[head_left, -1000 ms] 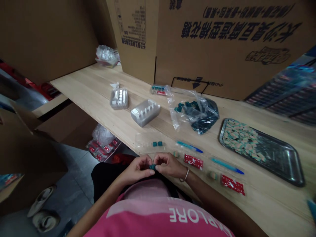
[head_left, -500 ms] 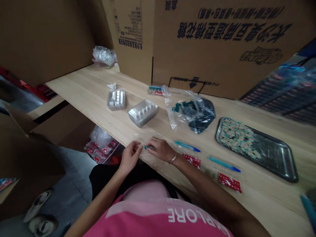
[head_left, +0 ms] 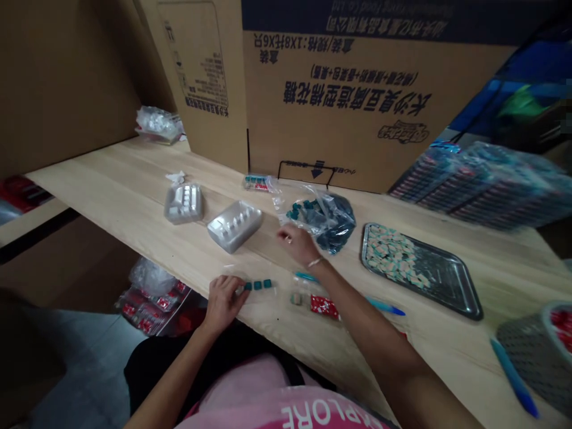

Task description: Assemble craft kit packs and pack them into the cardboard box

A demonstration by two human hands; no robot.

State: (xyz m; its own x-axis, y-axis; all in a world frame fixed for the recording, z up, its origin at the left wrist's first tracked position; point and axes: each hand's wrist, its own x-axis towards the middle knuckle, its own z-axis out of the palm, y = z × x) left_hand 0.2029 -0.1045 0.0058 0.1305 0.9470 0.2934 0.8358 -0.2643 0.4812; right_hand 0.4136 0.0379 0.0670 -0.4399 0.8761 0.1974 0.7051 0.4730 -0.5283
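My left hand [head_left: 226, 300] lies at the near table edge, its fingers curled over the left end of a clear plastic tray [head_left: 273, 290]. A short row of teal cubes [head_left: 257, 285] sits in that tray, the leftmost against my fingertips. My right hand [head_left: 298, 243] hovers above the table with its fingers curled in; nothing shows in them. Just beyond it is an open clear bag [head_left: 333, 223] of teal cubes. Beneath my right forearm are other clear trays with a red dotted packet [head_left: 324, 306] and blue picks [head_left: 386, 306].
Two stacks of clear trays, one left [head_left: 183, 204] and one nearer [head_left: 235, 226], stand beyond my hands. A metal tray [head_left: 451, 280] holds small pale pieces. Large cartons [head_left: 339, 131] line the back. Packed trays [head_left: 482, 185] and a grey basket [head_left: 527, 345] are on the right.
My right hand has left the tray and moved away from me toward the bag. My left hand stays at the tray, where a row of teal cubes now shows. The view has turned right.
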